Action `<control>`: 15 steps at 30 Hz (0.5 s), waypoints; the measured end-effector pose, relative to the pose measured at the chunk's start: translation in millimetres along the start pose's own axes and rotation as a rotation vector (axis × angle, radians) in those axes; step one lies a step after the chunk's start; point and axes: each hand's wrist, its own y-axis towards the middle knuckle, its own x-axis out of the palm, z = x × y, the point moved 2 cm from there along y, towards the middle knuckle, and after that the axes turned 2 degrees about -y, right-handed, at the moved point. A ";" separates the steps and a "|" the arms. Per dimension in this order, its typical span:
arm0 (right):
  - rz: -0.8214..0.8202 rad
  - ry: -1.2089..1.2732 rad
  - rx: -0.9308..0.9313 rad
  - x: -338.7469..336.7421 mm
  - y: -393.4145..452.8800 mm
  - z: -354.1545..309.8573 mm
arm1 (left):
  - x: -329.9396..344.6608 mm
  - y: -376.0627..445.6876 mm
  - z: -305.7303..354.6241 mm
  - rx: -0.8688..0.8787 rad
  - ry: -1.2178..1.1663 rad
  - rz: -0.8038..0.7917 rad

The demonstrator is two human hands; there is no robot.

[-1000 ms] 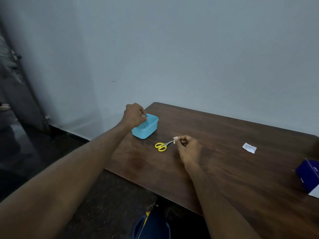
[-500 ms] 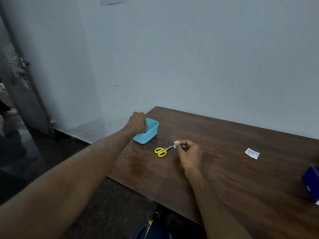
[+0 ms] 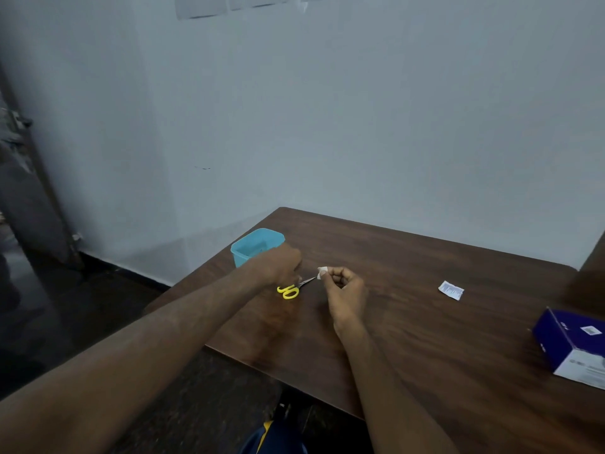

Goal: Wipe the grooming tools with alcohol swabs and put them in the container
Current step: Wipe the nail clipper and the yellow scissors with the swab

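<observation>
Blue container (image 3: 252, 245), contents unclear

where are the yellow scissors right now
In the head view the yellow scissors lie on the brown table near its left edge, just in front of the blue container, under the left hand, with the blade tips towards the right hand.

Small yellow-handled scissors (image 3: 292, 289) lying flat on the wooden table, blades closed and pointing toward a folded white alcohol swab (image 3: 322, 271) held just off their tips; open turquoise plastic container (image 3: 256, 246) upright just behind the handles.
</observation>
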 end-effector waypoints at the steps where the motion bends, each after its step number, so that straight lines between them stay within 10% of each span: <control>1: -0.002 0.021 0.004 -0.5 -0.2 -1.4 | 4.2 -2.2 -1.2 -0.021 0.011 -0.014; 15: -0.001 0.102 0.085 -8.2 -6.3 -4.7 | 19.3 -14.7 13.0 -0.155 -0.449 -0.112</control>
